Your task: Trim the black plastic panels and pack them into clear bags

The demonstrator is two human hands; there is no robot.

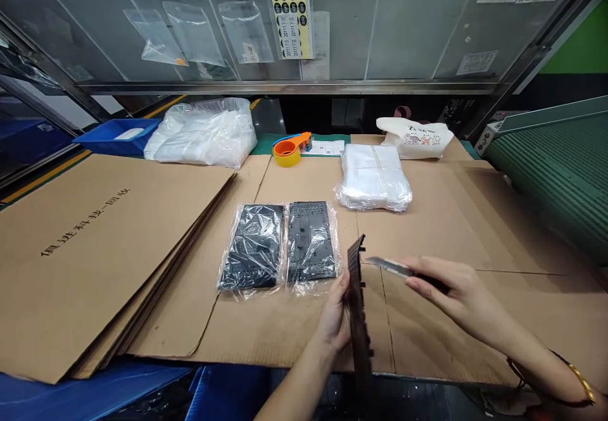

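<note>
My left hand (335, 320) grips a black plastic panel (357, 301) by its side, holding it on edge above the front of the table. Small tabs stick out along the panel's right edge. In my right hand (451, 285) is a utility knife (392, 266), its blade pointing left at the panel's upper end, with a small gap seeming to lie between them. Beyond my left hand, two black panels in clear bags lie side by side: the left bagged panel (254, 245) and the right bagged panel (311, 241).
Flat cardboard sheets (109, 244) are stacked at left. Behind are a blue bin (116, 135), a bulky plastic bag (204, 131), an orange tape dispenser (291, 147), a bundle of clear bags (376, 177) and a white cloth bag (415, 137). A green ribbed surface (560, 155) borders the right.
</note>
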